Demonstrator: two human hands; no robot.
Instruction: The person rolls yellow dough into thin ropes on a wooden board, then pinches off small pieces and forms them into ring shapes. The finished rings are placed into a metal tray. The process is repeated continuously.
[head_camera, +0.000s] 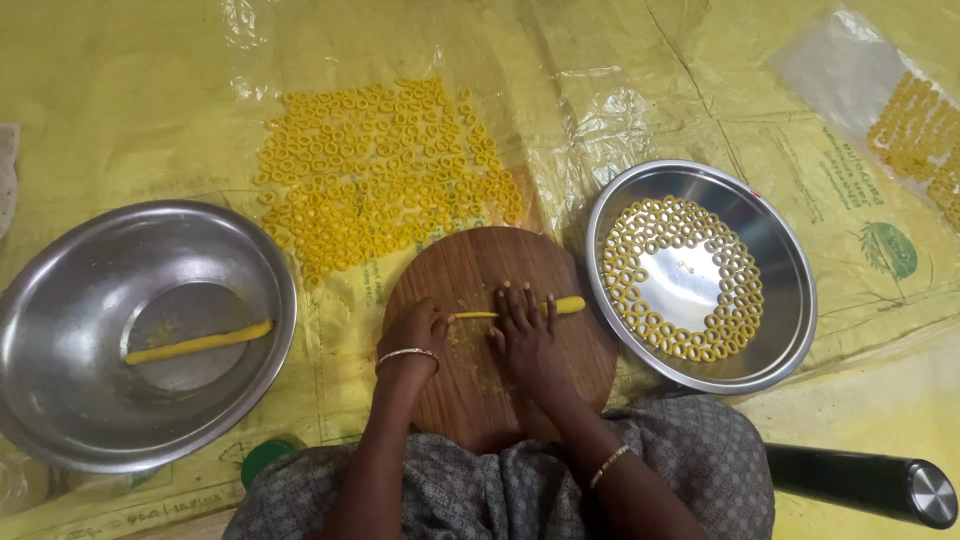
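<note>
Head view: round wooden board (470, 390) on yellow plastic sheet (120, 100). Thin yellow dough rope (560, 306) lies across board's upper part, thicker rounded end at right, thinner toward left. Right hand (525, 335) flat on rope's middle, fingers spread, palm down, not clasping. Left hand (418, 328) curled at rope's left tip, fingertips pinching it. Left: steel bowl (60, 380) with second dough rope (198, 342) inside. Right: steel plate (775, 250) ringed with small dough rings (640, 320). More rings (380, 175) spread on sheet above board.
</note>
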